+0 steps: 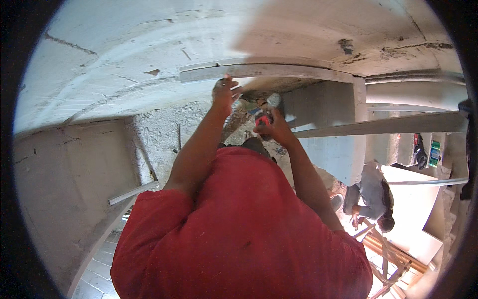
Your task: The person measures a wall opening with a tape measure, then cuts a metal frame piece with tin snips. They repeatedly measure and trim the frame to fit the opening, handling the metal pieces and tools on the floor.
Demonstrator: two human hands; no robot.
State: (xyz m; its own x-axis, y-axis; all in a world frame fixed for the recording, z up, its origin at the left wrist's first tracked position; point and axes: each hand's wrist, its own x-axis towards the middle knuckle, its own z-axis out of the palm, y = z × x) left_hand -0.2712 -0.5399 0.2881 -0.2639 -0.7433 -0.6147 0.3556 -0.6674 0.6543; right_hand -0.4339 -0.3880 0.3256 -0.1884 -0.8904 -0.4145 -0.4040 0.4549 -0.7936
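Note:
My left hand point(226, 94) is raised at the wall, fingers stretched out and apart, just under a long pale grey bar point(269, 71). A fingertip seems to reach the bar's lower edge; I cannot tell whether it touches. The bar runs sideways along the cracked, plastered wall point(149, 65). Lower and to the right, my right hand point(280, 128) is closed around a compact red-and-black tool point(263, 120), whose exact kind is unclear. Just beyond that hand a whitish round object point(274, 99) shows, partly hidden.
A grey block-like panel point(321, 107) stands to the right, with a long beam point(388, 124) crossing it. At the lower right another person point(371, 194) bends over near wooden pieces point(393, 256). Rough rubble ground point(164, 127) lies on the left, beside a low grey wall point(74, 169).

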